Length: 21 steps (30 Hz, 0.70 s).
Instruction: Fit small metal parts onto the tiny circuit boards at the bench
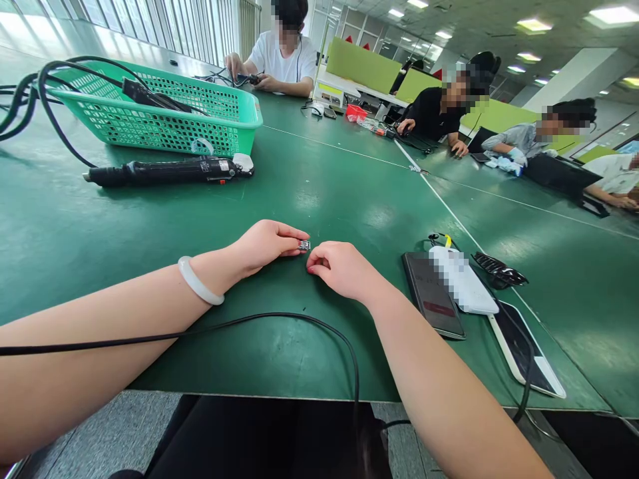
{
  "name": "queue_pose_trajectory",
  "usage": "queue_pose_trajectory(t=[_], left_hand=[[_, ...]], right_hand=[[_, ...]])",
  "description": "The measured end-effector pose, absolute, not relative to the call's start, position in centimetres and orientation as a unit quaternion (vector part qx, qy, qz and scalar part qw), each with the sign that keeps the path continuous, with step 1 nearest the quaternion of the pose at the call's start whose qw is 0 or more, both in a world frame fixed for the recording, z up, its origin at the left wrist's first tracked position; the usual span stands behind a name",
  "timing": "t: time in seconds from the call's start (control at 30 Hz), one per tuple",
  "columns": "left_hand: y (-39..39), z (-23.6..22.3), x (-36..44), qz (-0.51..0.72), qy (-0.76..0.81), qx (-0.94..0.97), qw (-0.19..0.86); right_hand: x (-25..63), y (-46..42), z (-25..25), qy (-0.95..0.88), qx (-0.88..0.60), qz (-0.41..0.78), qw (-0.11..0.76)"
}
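Low over the green table [279, 193], my left hand [259, 246] pinches a small silvery metal piece, which looks like a connector [304, 245], between thumb and fingertips. A white bangle [200, 283] circles that wrist. Just to the right, my right hand [344, 269] is curled with thumb and forefinger pressed together near the piece. A narrow gap separates its fingertips from the connector. Whatever its fingers may hold is hidden or too small to name. A black cable [279, 315] runs across my left forearm and loops down over the table's front edge.
At the back left stands a green plastic basket [164, 130] with a black tool inside. In front of it lies a black electric screwdriver [170, 171]. Phones [432, 296], a white power bank [464, 283] and sunglasses [499, 269] lie at the right. Several people sit farther off.
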<state>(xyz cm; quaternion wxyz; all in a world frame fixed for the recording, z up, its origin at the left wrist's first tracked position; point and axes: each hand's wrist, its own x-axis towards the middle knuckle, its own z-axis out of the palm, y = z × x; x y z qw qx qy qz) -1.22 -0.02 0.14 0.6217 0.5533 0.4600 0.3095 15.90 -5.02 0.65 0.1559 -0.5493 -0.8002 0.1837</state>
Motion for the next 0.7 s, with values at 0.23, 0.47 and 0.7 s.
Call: queue_pose_trajectory(t=[0.23, 0.47, 0.7], left_hand=[[-0.10, 0.16, -1.21, 0.308, 0.461, 0.549, 0.626], [-0.14, 0.26, -1.11, 0.308, 0.462, 0.546, 0.627], [-0.09, 0.06, -1.28, 0.313, 0.462, 0.541, 0.630]], right_hand=[[16.53, -4.82, 0.28, -0.781, -0.575, 0.174, 0.173], [16.27, -4.80, 0.30, -0.797, -0.563, 0.150, 0.159], [16.32, -4.87, 0.33, -0.794, -0.568, 0.146, 0.159]])
